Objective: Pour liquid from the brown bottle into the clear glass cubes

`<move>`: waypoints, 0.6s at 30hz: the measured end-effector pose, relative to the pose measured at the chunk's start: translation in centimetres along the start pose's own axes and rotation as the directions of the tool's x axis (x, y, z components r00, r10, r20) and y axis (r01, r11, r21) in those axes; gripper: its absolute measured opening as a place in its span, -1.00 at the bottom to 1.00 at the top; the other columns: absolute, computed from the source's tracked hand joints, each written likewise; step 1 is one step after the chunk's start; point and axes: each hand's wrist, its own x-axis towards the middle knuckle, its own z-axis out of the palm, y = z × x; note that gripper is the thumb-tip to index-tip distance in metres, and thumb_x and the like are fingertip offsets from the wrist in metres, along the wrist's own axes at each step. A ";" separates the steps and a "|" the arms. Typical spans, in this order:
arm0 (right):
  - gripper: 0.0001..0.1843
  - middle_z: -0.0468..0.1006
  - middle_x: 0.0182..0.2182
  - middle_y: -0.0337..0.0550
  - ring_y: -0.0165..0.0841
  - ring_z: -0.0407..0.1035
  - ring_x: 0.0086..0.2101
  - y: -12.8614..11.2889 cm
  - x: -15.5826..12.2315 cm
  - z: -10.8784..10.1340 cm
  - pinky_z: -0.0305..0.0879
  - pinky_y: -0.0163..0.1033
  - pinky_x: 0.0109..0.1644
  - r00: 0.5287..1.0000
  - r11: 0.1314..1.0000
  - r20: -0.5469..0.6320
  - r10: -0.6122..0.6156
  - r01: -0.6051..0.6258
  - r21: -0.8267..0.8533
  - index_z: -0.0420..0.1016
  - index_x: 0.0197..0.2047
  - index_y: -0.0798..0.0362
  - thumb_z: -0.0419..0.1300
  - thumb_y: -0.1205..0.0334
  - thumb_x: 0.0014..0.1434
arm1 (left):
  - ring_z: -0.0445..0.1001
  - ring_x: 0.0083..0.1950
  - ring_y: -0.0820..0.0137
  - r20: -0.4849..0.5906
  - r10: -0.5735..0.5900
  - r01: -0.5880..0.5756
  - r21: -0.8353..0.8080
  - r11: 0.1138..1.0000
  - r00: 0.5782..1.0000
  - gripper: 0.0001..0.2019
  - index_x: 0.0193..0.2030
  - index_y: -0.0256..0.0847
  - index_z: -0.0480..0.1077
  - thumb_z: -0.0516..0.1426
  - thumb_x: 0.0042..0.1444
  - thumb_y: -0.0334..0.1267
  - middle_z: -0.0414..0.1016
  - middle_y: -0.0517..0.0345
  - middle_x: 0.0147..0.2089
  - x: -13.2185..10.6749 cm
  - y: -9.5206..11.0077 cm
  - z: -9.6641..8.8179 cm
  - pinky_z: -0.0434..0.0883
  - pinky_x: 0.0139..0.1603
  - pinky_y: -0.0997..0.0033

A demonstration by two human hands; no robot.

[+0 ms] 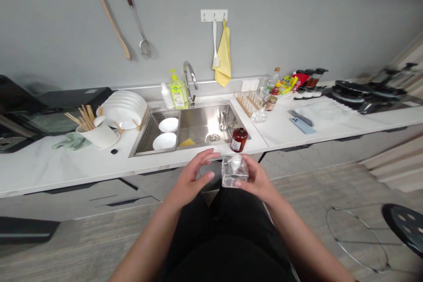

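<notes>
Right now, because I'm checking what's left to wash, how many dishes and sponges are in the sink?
White dishes: 2
Yellow sponge: 1
Total: 3

Light bright and even, diffuse, with no hard shadows. A soft shadow falls just right of the wall-hung ladle. Glare shows on the steel sink basin and the white worktop; small highlights mark the glass pump bottle. Wide-angle distortion bends the worktop's front edge toward both ends. Detail softens slightly at the worktop's far right end.
</notes>
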 end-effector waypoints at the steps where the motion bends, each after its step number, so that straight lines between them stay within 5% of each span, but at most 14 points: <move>1: -0.16 0.68 0.23 0.02 -0.02 0.66 0.13 0.1 0.0 1.2 0.65 0.05 0.24 0.999 1.000 0.049 -0.004 0.003 0.020 0.52 0.39 -0.15 0.69 -0.12 0.17 | 0.56 0.56 0.01 0.045 -0.001 0.002 -0.019 1.000 0.999 -0.36 0.63 0.06 0.41 0.37 0.48 -0.08 0.61 -0.13 0.51 0.0 0.4 0.4 0.44 0.59 -0.05; 7: -0.08 0.64 0.33 0.05 0.02 0.63 0.24 1.0 0.2 5.6 0.60 0.10 0.36 0.979 0.999 0.204 -0.026 0.018 0.039 0.47 0.49 -0.14 0.68 -0.07 0.18 | 0.67 0.45 0.01 0.048 -0.094 0.091 0.057 0.994 0.994 -0.48 0.50 0.00 0.58 0.39 0.44 -0.12 0.72 -0.09 0.39 -2.4 1.4 0.3 0.47 0.60 -0.10; 11: -0.11 0.67 0.31 0.03 0.01 0.64 0.21 1.4 -0.1 7.1 0.61 0.10 0.34 0.985 0.999 0.169 -0.025 0.032 -0.041 0.53 0.44 -0.14 0.71 -0.06 0.14 | 0.77 0.18 0.04 -0.181 -0.120 0.148 0.145 0.978 0.976 -0.52 0.21 -0.12 0.72 0.56 0.17 -0.14 0.83 -0.04 0.05 -3.3 0.9 0.7 0.56 0.47 -0.05; 14: -0.12 0.68 0.29 0.03 0.02 0.64 0.20 1.7 -0.2 7.7 0.61 0.09 0.32 0.990 0.996 0.139 -0.037 0.048 -0.078 0.55 0.41 -0.14 0.73 -0.06 0.11 | 0.75 0.17 0.06 -0.304 -0.073 0.131 0.176 0.976 0.950 -0.36 0.21 -0.13 0.69 0.65 -0.04 -0.18 0.79 -0.06 0.11 -3.6 0.6 1.3 0.58 0.40 0.03; 18: -0.15 0.69 0.29 0.03 0.01 0.65 0.21 1.7 -0.4 7.5 0.63 0.06 0.29 0.988 0.995 0.143 -0.051 0.062 -0.073 0.56 0.43 -0.13 0.70 -0.05 0.15 | 0.61 0.47 -0.03 -0.079 -0.038 0.038 0.006 0.999 0.996 -0.18 0.53 -0.06 0.49 0.58 0.14 -0.14 0.66 -0.19 0.41 -4.3 0.5 1.3 0.51 0.51 0.01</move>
